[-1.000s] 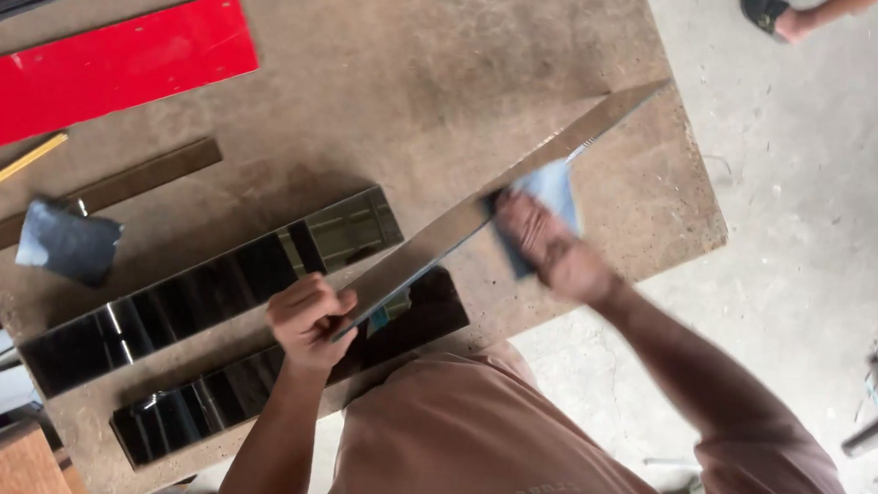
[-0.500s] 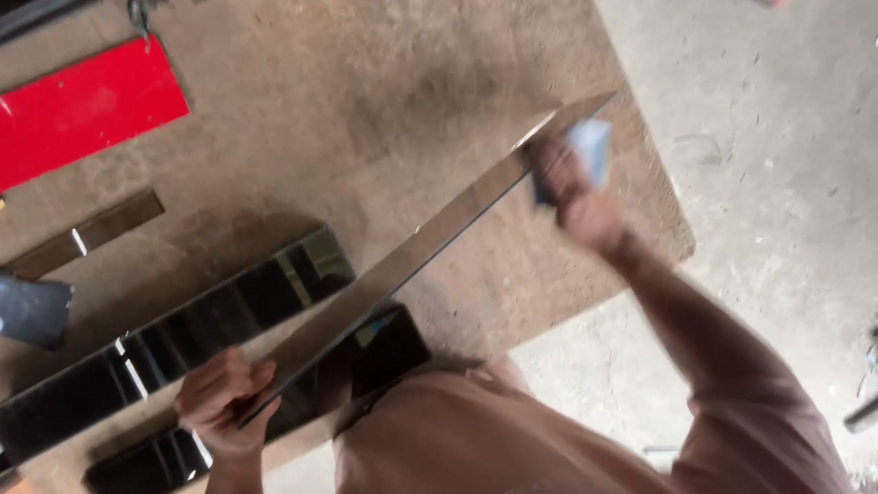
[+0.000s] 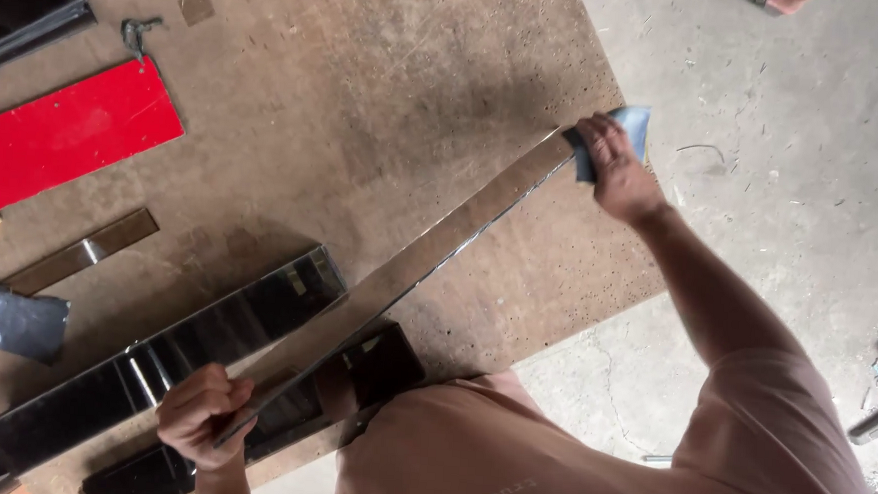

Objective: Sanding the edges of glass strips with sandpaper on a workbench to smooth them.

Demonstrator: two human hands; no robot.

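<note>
While left hand [image 3: 202, 417] clamps glass strip [image 3: 408, 270], right hand [image 3: 615, 166] (fingers curled) presses sandpaper [image 3: 634, 122].

Brown board [image 3: 386, 104] with red panel [image 3: 59, 137], dark glossy strips [image 3: 173, 353], grey sandpaper [image 3: 17, 320].

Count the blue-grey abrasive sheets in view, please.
2: one sheet in the right hand at the strip's far end; another sheet lying at the board's left. Others may be hidden.
</note>
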